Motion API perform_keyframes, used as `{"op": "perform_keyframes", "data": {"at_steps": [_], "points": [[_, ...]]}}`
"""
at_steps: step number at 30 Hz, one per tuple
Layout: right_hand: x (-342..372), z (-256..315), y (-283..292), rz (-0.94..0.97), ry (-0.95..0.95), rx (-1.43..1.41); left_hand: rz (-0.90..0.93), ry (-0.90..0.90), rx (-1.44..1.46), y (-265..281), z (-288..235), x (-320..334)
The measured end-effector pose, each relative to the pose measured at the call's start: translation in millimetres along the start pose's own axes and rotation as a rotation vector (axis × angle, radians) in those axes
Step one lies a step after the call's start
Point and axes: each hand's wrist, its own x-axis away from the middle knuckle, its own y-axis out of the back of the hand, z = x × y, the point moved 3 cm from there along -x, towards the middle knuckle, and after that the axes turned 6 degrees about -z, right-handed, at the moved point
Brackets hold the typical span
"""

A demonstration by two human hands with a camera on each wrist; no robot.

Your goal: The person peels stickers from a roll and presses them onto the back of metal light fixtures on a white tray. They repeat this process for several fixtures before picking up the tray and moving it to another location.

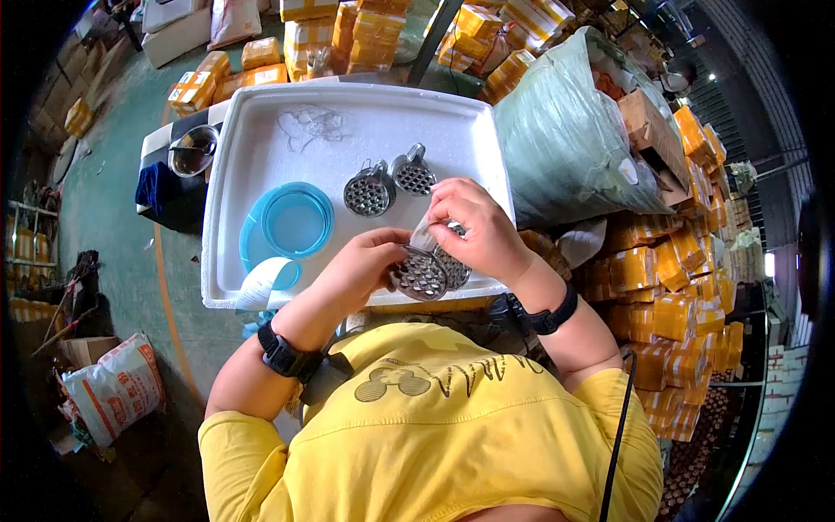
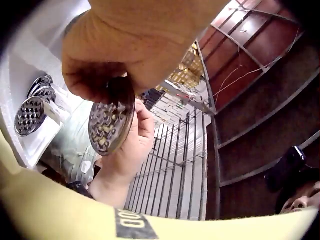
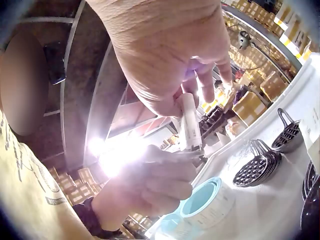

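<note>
Over the near edge of a white foam tray (image 1: 348, 91), the left hand (image 1: 361, 265) grips a round perforated metal piece (image 1: 419, 275), its holes facing up. The right hand (image 1: 478, 230) pinches a white label strip (image 1: 424, 233) beside that piece; in the right wrist view the strip (image 3: 190, 122) stands between the two hands. Another perforated piece (image 1: 454, 270) lies partly hidden under the right hand. Farther back in the tray are two groups of similar metal pieces (image 1: 369, 193) (image 1: 413, 177). A blue label roll (image 1: 297, 219) lies at the left, its white end curling over the edge.
A metal bowl (image 1: 193, 151) and dark blue yarn (image 1: 156, 185) are left of the tray. A large pale green sack (image 1: 565, 130) stands against the right side. Taped yellow boxes (image 1: 678, 304) are stacked at the right, with more behind the tray.
</note>
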Motion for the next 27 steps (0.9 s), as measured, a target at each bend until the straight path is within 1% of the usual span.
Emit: {"op": "perform_keyframes", "data": {"at_steps": [10, 14, 19, 23, 26, 27], "points": [[-0.9, 2.7, -1.1, -0.044, 0.008, 0.015, 0.002, -0.021, 0.059, 0.3, -2.7, -0.8], [-2.1, 6.3, 0.6, 0.006, -0.021, 0.071, -0.015, -0.031, -0.02, 3.3, 0.3, -5.4], [-4.8, 11.7, 0.9, -0.021, 0.036, 0.122, -0.027, -0.074, -0.004, 1.7, -1.2, -6.2], [-6.8, 17.5, 2.8, -0.022, 0.059, 0.175, -0.076, -0.152, -0.11, 2.3, -2.1, -9.4], [3.0, 10.8, 0.1, -0.045, -0.005, 0.14, -0.112, -0.226, -0.157, 0.0, -10.0, -7.4], [4.5, 11.6, 1.0, -0.092, -0.072, 0.061, -0.11, -0.247, -0.159, 0.4, -13.8, -7.2]]}}
